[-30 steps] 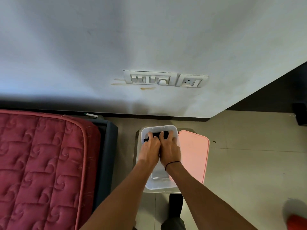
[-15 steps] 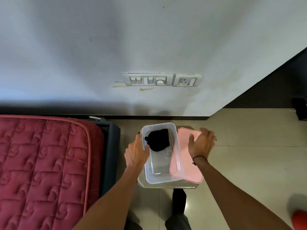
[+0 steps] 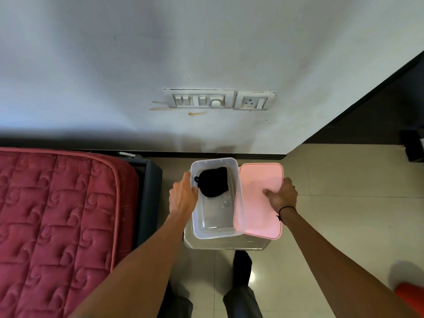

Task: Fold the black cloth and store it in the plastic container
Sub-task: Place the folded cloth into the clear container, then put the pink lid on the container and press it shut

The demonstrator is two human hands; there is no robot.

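Note:
The folded black cloth (image 3: 213, 182) lies in the far end of the clear plastic container (image 3: 215, 232), which stands on a small stool. My left hand (image 3: 183, 196) grips the container's left wall. A pink lid (image 3: 257, 216) leans against the container's right rim. My right hand (image 3: 281, 195) holds the lid's right edge, thumb on its top face.
A red quilted mattress (image 3: 57, 221) on a dark frame fills the left. The wall with a switch plate (image 3: 199, 98) rises just behind the stool (image 3: 227, 244). Tiled floor (image 3: 344, 203) spreads to the right, with a red object (image 3: 410, 294) at the lower right corner.
Both hands left the cloth inside the container. The left one went to the container's left wall, the right one swung out to the pink lid and took hold of it.

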